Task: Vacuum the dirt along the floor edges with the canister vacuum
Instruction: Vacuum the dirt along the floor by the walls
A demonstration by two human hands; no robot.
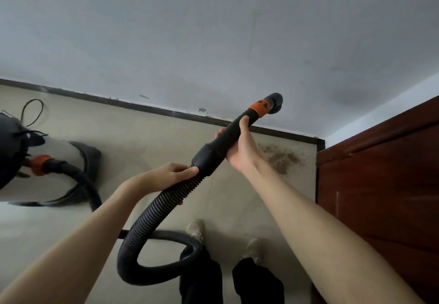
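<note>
Pale beige floor (147, 137) runs up to a dark baseboard (166, 111) under a grey-white wall (213, 30), with a reddish wooden door (380, 185) on the right. Brown dirt (280, 158) sits in the far corner by the door. Right hand (240, 147) has its fingers wrapped round the black wand (228, 135), whose orange-collared nozzle (273, 104) is lifted up in front of the wall. Left hand (173, 175) grips the ribbed hose (152, 211) just below the cuff. Hose loops near the shoes (197, 229). Canister vacuum (35, 166) sits on the left, well apart from the dirt.
</note>
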